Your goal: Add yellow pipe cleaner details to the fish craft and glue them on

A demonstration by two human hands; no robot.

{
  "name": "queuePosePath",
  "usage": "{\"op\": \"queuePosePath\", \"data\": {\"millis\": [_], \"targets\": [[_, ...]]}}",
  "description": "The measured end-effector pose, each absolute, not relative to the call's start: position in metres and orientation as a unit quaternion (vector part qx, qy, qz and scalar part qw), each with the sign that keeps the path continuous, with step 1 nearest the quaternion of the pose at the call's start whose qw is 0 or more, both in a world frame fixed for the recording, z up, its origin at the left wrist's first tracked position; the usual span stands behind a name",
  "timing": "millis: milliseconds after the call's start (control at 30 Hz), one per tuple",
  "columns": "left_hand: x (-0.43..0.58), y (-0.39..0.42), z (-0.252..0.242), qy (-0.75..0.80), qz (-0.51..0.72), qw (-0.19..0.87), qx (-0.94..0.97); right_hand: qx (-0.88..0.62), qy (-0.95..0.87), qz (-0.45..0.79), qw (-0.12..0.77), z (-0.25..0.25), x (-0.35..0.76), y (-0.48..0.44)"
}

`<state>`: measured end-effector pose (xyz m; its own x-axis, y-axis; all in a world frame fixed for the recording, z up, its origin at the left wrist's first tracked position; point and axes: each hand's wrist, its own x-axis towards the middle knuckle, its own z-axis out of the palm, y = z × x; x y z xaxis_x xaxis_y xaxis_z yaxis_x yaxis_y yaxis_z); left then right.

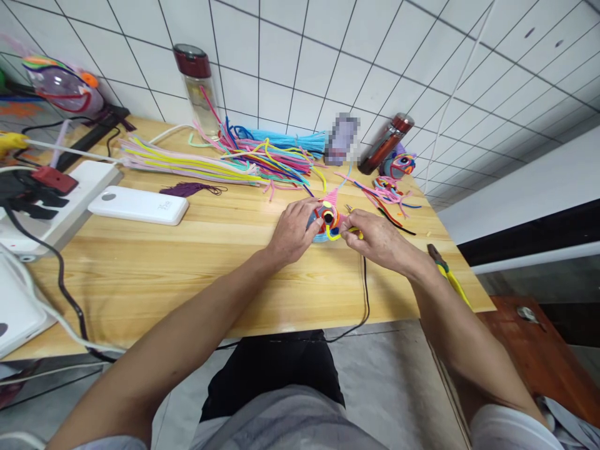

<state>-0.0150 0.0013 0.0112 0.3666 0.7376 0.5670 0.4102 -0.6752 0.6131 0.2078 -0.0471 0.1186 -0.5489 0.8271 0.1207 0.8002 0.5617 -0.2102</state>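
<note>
A small craft figure (323, 220) wound from coloured pipe cleaners lies on the table, with a round black-and-yellow eye and a pink fin-like part. My left hand (294, 230) is closed around its left side. From the eye a yellow pipe cleaner (332, 237) curves down and right to my right hand (372, 234), whose fingers pinch it beside the figure. A metal tip shows just above the right fingertips; what it belongs to is hidden.
Pipe cleaner bundles (197, 164) lie along the back, near a glass bottle (199, 94) and a red-brown flask (387, 144). Yellow-handled pliers (450, 275) rest at right. A white power bank (138, 205) and a power strip (56, 219) are left. A black cable (366, 294) crosses the front edge.
</note>
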Motion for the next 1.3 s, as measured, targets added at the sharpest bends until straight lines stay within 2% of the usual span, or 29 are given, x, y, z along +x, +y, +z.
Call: {"op": "queuePosePath", "data": {"millis": [167, 300, 467, 600, 867, 1000, 1100, 1200, 1300], "targets": [[-0.015, -0.002, 0.012, 0.354, 0.479, 0.178, 0.783, -0.447, -0.868, 0.063, 0.207, 0.130, 0.205, -0.065], [-0.015, -0.013, 0.026, 0.320, 0.556, 0.175, 0.747, -0.450, -0.855, 0.002, 0.257, 0.134, 0.204, -0.076], [-0.007, -0.031, 0.045, 0.243, 0.509, 0.349, 0.749, -0.408, -0.877, -0.092, 0.238, 0.135, 0.204, -0.085], [0.001, -0.041, 0.050, 0.244, 0.457, 0.473, 0.713, -0.389, -0.888, -0.144, 0.200, 0.131, 0.204, -0.090], [0.005, -0.048, 0.055, 0.247, 0.463, 0.517, 0.676, -0.402, -0.872, -0.191, 0.203, 0.123, 0.196, -0.092], [0.004, -0.047, 0.053, 0.275, 0.474, 0.511, 0.662, -0.456, -0.818, -0.215, 0.277, 0.114, 0.214, -0.117], [0.002, -0.045, 0.051, 0.277, 0.491, 0.517, 0.645, -0.536, -0.747, -0.242, 0.311, 0.092, 0.268, -0.144], [0.002, -0.043, 0.051, 0.285, 0.500, 0.528, 0.625, -0.694, -0.635, -0.210, 0.266, 0.062, 0.347, -0.166], [0.004, -0.043, 0.050, 0.286, 0.501, 0.537, 0.615, -0.852, -0.480, -0.136, 0.158, 0.036, 0.414, -0.182]]}}
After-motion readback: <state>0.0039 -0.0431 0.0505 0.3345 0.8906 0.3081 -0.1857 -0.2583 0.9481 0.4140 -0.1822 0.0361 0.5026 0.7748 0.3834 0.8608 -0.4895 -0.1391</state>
